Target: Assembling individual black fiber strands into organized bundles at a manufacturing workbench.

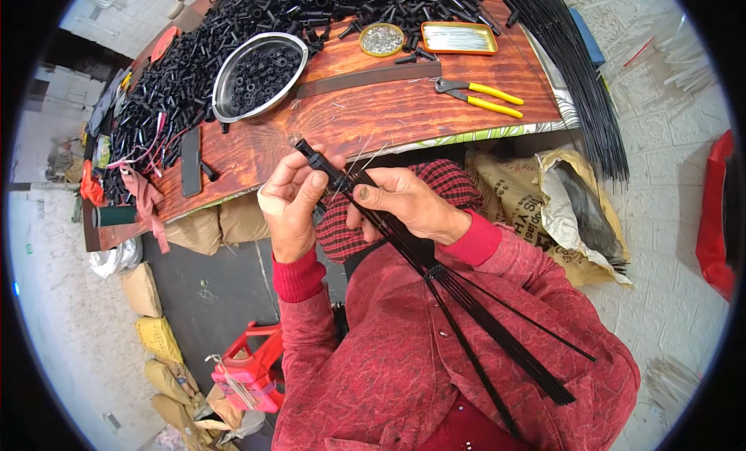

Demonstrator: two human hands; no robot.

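In front of my chest, my left hand (pixel 291 202) is closed round a black plastic tubular hub (pixel 317 160), its thumb and fingers pressed to the sides. Thin black umbrella ribs (pixel 497 330) run from the hub down across my jacket, spreading toward their lower ends. My right hand (pixel 412 206) pinches these ribs just below the hub, thumb on top; some of its fingertips are hidden underneath. Fine silvery wires (pixel 373 157) stick up between the two hands, where the ribs meet the hub.
On the wooden table (pixel 350 105) stand a steel bowl (pixel 220 101) of black rings, a round dish (pixel 381 39) of metal bits and a yellow tray (pixel 459 38) of wires. Yellow-handled pliers (pixel 486 97) lie nearby. Loose black tubes (pixel 163 94) are heaped left; a sack (pixel 509 191) stands right.
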